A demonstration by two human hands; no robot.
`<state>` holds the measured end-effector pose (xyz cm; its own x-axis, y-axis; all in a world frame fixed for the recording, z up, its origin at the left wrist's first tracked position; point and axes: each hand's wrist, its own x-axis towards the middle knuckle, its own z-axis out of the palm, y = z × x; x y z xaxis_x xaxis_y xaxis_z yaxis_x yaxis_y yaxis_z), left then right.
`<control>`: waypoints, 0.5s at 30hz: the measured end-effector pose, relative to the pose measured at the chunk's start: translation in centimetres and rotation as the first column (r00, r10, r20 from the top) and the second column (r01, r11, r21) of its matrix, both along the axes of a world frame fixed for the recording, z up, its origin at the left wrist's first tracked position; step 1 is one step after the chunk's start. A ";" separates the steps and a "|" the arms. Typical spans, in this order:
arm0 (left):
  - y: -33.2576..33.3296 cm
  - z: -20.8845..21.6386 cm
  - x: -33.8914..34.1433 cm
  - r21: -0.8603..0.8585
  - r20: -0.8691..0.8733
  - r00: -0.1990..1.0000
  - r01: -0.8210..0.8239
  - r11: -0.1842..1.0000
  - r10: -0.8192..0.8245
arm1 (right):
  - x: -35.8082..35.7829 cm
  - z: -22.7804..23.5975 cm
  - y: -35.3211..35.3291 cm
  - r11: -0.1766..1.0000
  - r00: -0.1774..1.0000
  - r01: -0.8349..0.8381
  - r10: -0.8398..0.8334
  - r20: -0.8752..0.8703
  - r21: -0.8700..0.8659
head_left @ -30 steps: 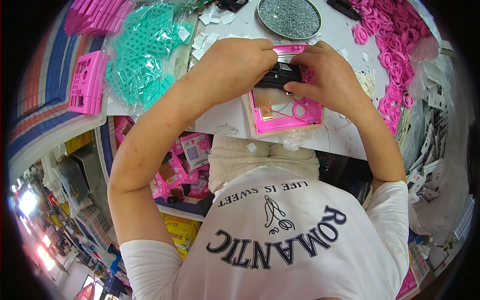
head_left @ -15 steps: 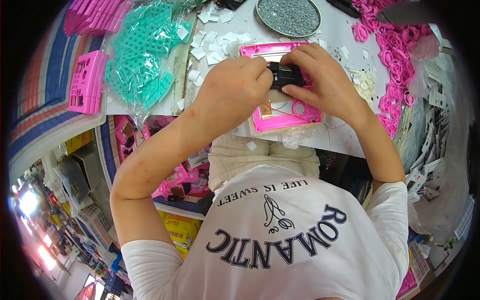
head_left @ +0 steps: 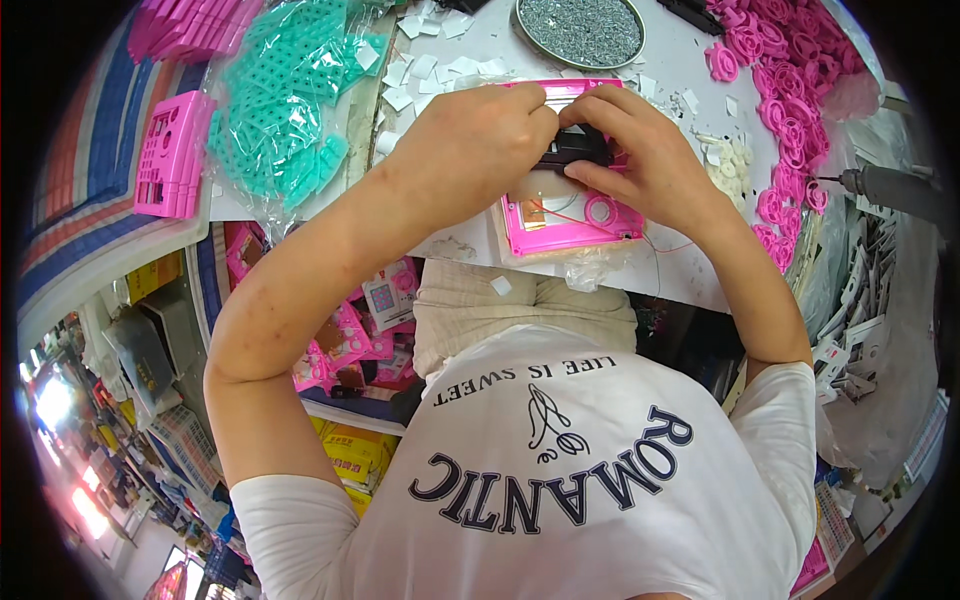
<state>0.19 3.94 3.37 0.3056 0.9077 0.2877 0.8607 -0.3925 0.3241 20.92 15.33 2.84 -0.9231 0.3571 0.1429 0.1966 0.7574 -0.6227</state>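
Observation:
A pink plastic casing (head_left: 572, 240) lies open side up on the table in front of me, with thin red wires and a pink ring-shaped part (head_left: 600, 211) in its near half. Over its far half is a black plastic part (head_left: 580, 148). My right hand (head_left: 650, 160) grips this part at its right side, thumb below and fingers above. My left hand (head_left: 480, 140) is closed in a pinch at the part's left end. Whatever its fingertips hold is hidden behind the knuckles.
Beyond the casing stands a round tin of small screws (head_left: 582, 32). White paper pieces (head_left: 424, 66) lie scattered. A bag of turquoise parts (head_left: 280, 110) and pink panels (head_left: 172, 155) are left; pink rings (head_left: 795, 130), white parts (head_left: 733, 165) and an electric screwdriver (head_left: 890, 190) are right.
My left hand has moved slightly farther away along the black part, its elbow swinging outward. My right hand stays nearly in place. The electric screwdriver has swung from the upper right toward me.

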 end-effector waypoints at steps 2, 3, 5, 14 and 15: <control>0.2 0.2 0.1 0.042 -0.041 0.998 0.039 0.998 -0.037 | 0.0 -0.2 0.0 0.999 0.999 -0.016 0.017 -0.029 0.037; 0.3 0.3 0.1 0.063 -0.062 0.997 0.059 0.996 -0.055 | -0.1 -0.4 0.1 0.996 0.998 -0.031 0.036 -0.054 0.078; 0.4 0.2 0.0 0.062 -0.061 0.997 0.056 0.996 -0.052 | -0.1 -0.5 0.0 0.987 0.995 -0.057 0.068 -0.066 0.148; -1.9 -1.1 -0.6 -0.134 0.351 0.932 -0.052 0.990 0.096 | 0.3 0.4 -1.9 0.927 0.999 -0.027 0.033 -0.008 0.375; -2.2 -1.2 -0.6 -0.172 0.441 0.885 -0.078 0.982 0.148 | 0.3 0.4 -2.0 0.921 0.999 -0.031 0.037 -0.007 0.388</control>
<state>-0.39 1.73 2.14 0.0676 0.9704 0.2318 0.6445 -0.2198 0.7324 21.22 13.32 3.28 -0.9305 0.2397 0.2769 0.1599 0.9461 -0.2816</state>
